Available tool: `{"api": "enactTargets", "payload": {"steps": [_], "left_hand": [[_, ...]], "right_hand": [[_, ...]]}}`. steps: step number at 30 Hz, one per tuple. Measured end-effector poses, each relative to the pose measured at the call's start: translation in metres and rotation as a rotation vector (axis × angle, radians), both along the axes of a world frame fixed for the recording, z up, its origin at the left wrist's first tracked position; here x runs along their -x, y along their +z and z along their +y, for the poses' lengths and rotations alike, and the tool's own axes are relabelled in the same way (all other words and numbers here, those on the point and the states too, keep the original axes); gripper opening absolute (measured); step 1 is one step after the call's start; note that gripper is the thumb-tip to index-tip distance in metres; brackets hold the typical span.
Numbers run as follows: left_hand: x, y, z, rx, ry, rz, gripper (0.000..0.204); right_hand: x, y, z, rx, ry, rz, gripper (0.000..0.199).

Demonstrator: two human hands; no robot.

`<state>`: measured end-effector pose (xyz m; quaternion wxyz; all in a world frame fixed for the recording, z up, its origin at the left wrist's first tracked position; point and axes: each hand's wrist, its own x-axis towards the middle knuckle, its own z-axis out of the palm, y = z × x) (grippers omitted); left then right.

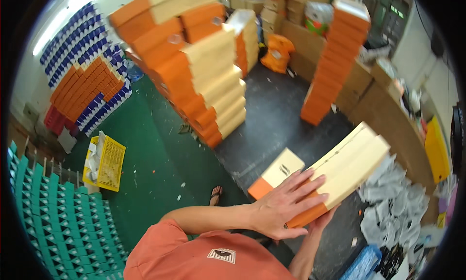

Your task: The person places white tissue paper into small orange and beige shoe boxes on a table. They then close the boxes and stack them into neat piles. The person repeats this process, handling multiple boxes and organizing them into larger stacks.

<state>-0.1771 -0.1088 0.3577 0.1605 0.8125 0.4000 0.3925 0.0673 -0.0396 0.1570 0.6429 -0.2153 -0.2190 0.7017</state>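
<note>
A: The stack of boxes (347,170) the person is holding — how many boxes is it? I cannot count them well.

B: I also cannot. I am seeing cream lids, an orange end and thin dark lines between, but the lines are blurring together. The stack is tilting, the far end rising to the right, and it is hanging above the dark floor (272,115), in front of the person's chest.

A: Where are the fingers lying?

B: The left hand (284,204) is pressing flat on the near end, fingers spread wide over the cream top and pointing to the upper right. The left forearm is coming across from the left, above the orange shirt (194,255).

A: And the right hand (323,220)?

B: It is mostly hidden under the stack — only some fingertips and the forearm are showing at the orange lower edge. It seems to be supporting the stack from below, but how the fingers are set, I cannot tell.

A: What is lying around?

B: A single box (276,175), cream and orange, is resting on the floor just behind the left hand. A tall leaning pile of boxes (194,71) is standing further back, an orange column (335,61) to its right, and crumpled grey paper (393,202) at the right of the stack.
</note>
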Motion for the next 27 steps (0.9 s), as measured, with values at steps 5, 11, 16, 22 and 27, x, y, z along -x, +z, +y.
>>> {"api": "enactTargets", "payload": {"steps": [5,11,16,22,27], "left_hand": [[0.193,0.173,-0.003,-0.495,0.123,0.047,0.087],[0.463,0.335,0.019,-0.418,0.092,-0.712,0.032],[0.624,0.382,0.051,-0.113,0.058,-0.872,0.033],[0.668,0.331,0.068,0.054,0.179,-0.932,0.058],[0.652,0.262,0.048,-0.163,0.392,-0.907,0.096]], "right_hand": [[0.157,0.202,0.081,-0.526,0.116,0.018,0.056],[0.352,0.472,0.075,-0.588,-0.081,-0.32,0.071],[0.477,0.551,0.053,-0.902,0.16,-0.742,0.074],[0.486,0.495,0.067,-0.862,0.086,-0.85,0.061],[0.38,0.261,0.125,-0.664,-0.571,-1.203,0.059]]}}
